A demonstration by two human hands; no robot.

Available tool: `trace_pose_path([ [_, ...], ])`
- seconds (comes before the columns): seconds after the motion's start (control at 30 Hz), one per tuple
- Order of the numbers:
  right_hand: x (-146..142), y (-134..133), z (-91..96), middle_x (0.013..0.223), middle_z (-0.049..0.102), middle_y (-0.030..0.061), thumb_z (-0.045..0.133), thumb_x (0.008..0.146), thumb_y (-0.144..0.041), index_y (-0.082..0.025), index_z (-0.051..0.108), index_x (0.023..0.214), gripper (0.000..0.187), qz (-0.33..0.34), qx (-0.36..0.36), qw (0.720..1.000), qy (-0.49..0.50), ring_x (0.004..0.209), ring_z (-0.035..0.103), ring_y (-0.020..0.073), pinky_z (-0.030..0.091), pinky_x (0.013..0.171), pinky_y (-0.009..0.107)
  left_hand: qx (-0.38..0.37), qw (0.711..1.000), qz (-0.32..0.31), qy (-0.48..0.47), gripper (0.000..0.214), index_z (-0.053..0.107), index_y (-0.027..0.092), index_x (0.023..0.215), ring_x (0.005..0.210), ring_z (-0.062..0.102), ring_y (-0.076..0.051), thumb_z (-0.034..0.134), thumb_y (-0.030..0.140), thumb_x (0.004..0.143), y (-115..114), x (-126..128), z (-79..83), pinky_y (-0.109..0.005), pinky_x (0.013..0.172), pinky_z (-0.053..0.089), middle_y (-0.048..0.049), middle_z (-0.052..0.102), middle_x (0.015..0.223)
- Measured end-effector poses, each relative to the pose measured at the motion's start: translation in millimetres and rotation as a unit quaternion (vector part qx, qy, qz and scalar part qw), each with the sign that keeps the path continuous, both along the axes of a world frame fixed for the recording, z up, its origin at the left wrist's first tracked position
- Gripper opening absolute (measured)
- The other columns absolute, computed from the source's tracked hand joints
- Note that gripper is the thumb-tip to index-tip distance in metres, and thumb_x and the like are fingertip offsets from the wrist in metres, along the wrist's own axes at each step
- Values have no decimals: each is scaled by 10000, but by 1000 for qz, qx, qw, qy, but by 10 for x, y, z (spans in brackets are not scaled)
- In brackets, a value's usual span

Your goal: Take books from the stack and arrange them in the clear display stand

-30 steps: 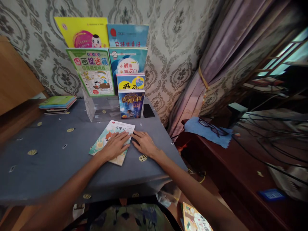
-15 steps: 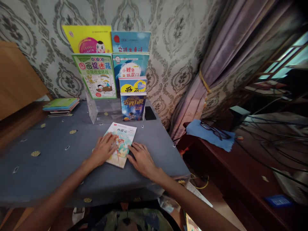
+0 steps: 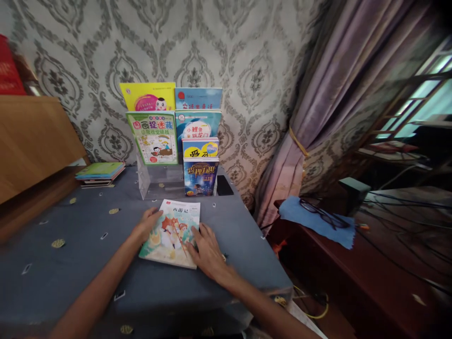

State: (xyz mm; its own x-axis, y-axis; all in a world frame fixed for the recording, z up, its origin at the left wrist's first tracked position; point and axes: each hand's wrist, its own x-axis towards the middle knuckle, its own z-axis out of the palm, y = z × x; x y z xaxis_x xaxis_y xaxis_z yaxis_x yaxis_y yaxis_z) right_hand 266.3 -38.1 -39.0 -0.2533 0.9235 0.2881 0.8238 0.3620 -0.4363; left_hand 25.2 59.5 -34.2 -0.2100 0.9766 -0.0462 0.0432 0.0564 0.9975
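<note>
A paperback book (image 3: 173, 238) with a white and teal illustrated cover lies face up on the dark grey tablecloth in front of me. My left hand (image 3: 145, 226) grips its left edge near the top, with the fingertips on the cover's border and the other fingers partly hidden. Across the right edge rests my right hand (image 3: 208, 249), fingers apart, fingertips touching the cover. Just behind the book stands a clear display rack (image 3: 162, 189). It holds several upright books, among them a green picture book (image 3: 155, 141) and a dark blue book (image 3: 200, 179).
A short pile of books (image 3: 100, 172) lies at the back left beside a wooden panel (image 3: 35, 136). A black phone (image 3: 225, 185) is right of the rack. On the dark red desk (image 3: 339, 278) to the right, glasses (image 3: 323, 214) lie on a blue cloth (image 3: 296, 214), with cables behind.
My left hand has slid off the middle of the cover to its left edge, uncovering the picture. My right hand has moved slightly onto the cover. The head view has tilted up.
</note>
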Motion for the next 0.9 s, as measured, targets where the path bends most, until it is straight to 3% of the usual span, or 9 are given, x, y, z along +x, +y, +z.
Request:
trace_pose_path([
  [0.17, -63, 62, -186, 1481, 504, 212, 532, 946, -402, -163, 500, 1447, 557, -4, 27, 998, 55, 1410, 404, 409, 369, 1128, 619, -70, 995, 36, -55, 475, 661, 209, 1053, 717, 732, -251, 815, 478, 694, -132, 204, 99, -324, 586, 571, -73, 745, 864],
  [0.3, -116, 118, -275, 1551, 410, 241, 464, 972, -431, -109, 392, 1524, 643, 2, 18, 995, 99, 1467, 324, 423, 314, 1164, 643, -58, 992, 54, -95, 469, 653, 208, 1064, 723, 739, -241, 807, 487, 720, -249, 324, 216, -315, 593, 581, -73, 757, 892],
  [0.4, -196, 197, -345, 1623, 297, 200, 408, 997, -456, -129, 241, 1589, 696, 1, 19, 985, 171, 1512, 245, 379, 299, 1188, 621, -49, 988, 57, -131, 476, 657, 192, 1064, 754, 748, -254, 780, 528, 749, -300, 338, 301, -332, 629, 592, -94, 765, 889],
  [0.5, -326, 307, -371, 1646, 252, 169, 350, 1013, -503, -137, 137, 1610, 732, -10, -1, 969, 248, 1529, 219, 317, 280, 1217, 568, -27, 982, 9, -186, 528, 660, 163, 1070, 811, 753, -281, 747, 581, 761, -333, 345, 440, -377, 693, 605, -113, 768, 899],
  [0.63, -511, 443, -220, 1642, 256, 179, 288, 1011, -578, -113, 137, 1604, 769, -30, -36, 951, 307, 1524, 245, 282, 299, 1215, 513, 82, 973, -39, -210, 633, 669, 122, 1055, 928, 736, -298, 702, 675, 747, -340, 356, 680, -401, 803, 594, -131, 766, 959],
  [0.73, -601, 549, 28, 1625, 310, 165, 251, 1008, -615, -131, 161, 1597, 768, -16, -8, 940, 342, 1521, 261, 243, 319, 1205, 468, 160, 972, -14, -171, 669, 677, 122, 1034, 986, 711, -298, 666, 723, 741, -305, 315, 808, -390, 832, 579, -125, 763, 974],
  [0.9, -648, 749, 393, 1434, 563, 160, 271, 1018, -559, -160, 313, 1530, 650, 18, 37, 900, 434, 1372, 491, 231, 413, 1135, 441, 266, 963, 18, -46, 594, 699, 169, 972, 965, 685, -275, 692, 700, 705, -224, 146, 844, -342, 820, 558, -86, 756, 962],
])
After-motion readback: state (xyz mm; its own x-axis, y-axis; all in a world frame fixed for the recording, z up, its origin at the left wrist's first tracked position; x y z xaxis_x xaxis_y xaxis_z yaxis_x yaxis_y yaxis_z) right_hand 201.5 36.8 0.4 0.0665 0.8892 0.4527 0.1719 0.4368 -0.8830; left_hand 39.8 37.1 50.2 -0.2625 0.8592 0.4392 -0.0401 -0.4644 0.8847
